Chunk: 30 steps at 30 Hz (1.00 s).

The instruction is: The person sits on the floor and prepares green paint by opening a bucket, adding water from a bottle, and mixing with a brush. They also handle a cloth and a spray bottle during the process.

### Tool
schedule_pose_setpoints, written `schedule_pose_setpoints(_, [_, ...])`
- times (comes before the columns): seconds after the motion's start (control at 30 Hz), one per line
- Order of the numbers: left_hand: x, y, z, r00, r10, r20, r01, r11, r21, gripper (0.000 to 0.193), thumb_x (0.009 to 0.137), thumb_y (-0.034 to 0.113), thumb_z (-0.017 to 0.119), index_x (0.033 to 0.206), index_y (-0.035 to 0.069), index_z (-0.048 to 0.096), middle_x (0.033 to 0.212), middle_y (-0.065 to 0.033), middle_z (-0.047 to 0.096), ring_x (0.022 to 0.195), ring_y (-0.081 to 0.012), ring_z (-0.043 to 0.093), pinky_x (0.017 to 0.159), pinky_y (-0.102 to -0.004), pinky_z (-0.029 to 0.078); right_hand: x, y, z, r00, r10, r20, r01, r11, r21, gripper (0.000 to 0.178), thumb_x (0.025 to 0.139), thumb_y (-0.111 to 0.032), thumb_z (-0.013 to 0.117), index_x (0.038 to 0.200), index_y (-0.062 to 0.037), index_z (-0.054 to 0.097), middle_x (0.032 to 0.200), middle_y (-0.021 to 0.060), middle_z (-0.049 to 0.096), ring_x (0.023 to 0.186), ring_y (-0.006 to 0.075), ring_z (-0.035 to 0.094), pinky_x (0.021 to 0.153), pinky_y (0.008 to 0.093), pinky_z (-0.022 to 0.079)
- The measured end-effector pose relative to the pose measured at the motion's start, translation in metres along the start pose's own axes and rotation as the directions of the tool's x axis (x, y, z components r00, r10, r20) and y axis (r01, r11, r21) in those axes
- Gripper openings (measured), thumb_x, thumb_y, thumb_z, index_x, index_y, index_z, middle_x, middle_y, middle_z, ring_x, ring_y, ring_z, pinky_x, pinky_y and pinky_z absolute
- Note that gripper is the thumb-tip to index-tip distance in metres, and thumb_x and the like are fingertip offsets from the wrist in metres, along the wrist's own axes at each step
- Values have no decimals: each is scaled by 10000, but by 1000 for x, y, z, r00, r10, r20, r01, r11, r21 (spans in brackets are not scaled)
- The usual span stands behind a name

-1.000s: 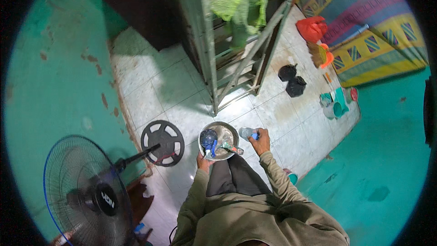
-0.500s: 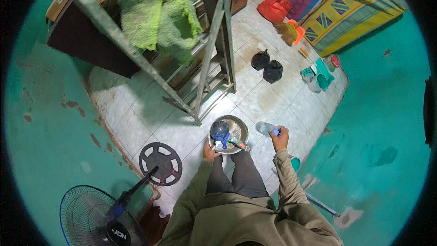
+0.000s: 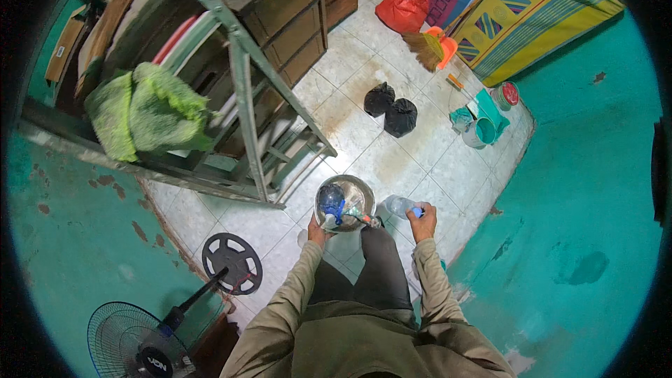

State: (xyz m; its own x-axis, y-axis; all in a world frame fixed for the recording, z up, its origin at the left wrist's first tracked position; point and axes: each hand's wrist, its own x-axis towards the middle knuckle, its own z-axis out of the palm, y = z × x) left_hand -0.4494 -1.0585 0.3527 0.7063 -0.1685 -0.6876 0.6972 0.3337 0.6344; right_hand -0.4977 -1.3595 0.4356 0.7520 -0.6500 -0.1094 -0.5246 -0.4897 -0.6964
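My left hand (image 3: 318, 232) is closed on the near-left rim of a round metal basin (image 3: 372, 194), held out in front of my legs. Inside the basin lie a dark, rounded, clear-looking container (image 3: 329, 198) with blue on it, and a jumble of small items I cannot make out. A clear plastic bottle (image 3: 397, 205) with a blue cap is in my right hand (image 3: 423, 224), whose fingers wrap round the cap end. The bottle lies tilted just right of the basin.
A stepladder (image 3: 245, 98) draped with a green cloth (image 3: 150, 112) stands ahead left, by wooden furniture (image 3: 294, 35). A fan (image 3: 140, 350) is at lower left. On the tiled floor are black bags (image 3: 400, 117), a red bag (image 3: 404, 9), a broom (image 3: 425, 50) and paint buckets (image 3: 479, 133).
The view has shifted: the stepladder sits further left and a second fan shows at the top. My legs have moved apart. Both hands keep hold of the basin and bottle.
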Motion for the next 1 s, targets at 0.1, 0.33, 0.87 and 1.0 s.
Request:
schedule_pose_setpoints(0.1, [25, -25, 28, 995, -44, -93, 43, 999, -10, 445, 907, 189, 562, 1329, 213, 421, 1213, -39, 545, 1014, -234, 597, 753, -438, 572, 40, 17, -5, 996, -41, 74, 41, 999, 1, 336, 649, -187, 754, 909, -31, 610, 889, 124, 529, 783, 248, 541, 723, 350, 457])
schedule_pose_setpoints(0.33, [85, -71, 92, 985, 157, -76, -163, 983, -80, 413, 923, 216, 527, 1317, 131, 435, 1152, -58, 577, 976, -203, 612, 768, -367, 561, 127, 52, -9, 982, -91, 166, 102, 993, -61, 324, 639, -173, 763, 881, -32, 600, 877, 126, 516, 768, 266, 535, 709, 362, 460])
schedule_pose_setpoints(0.87, [317, -140, 116, 989, 146, -39, -140, 982, 127, 559, 889, 40, 512, 1405, 188, 357, 1186, -57, 571, 995, -222, 598, 727, -378, 563, 304, 167, 103, 959, -155, 237, 198, 965, -169, 320, 655, -120, 716, 928, -46, 567, 893, 156, 506, 843, 324, 516, 742, 395, 448])
schedule_pose_setpoints(1.0, [382, -181, 118, 986, -46, -162, 46, 999, -4, 642, 842, -38, 467, 1418, 215, 339, 1131, -57, 589, 905, -209, 620, 664, -373, 554, 341, 215, 148, 930, -180, 320, 249, 949, -191, 331, 663, -128, 702, 949, -49, 555, 921, 170, 492, 871, 356, 510, 760, 424, 448])
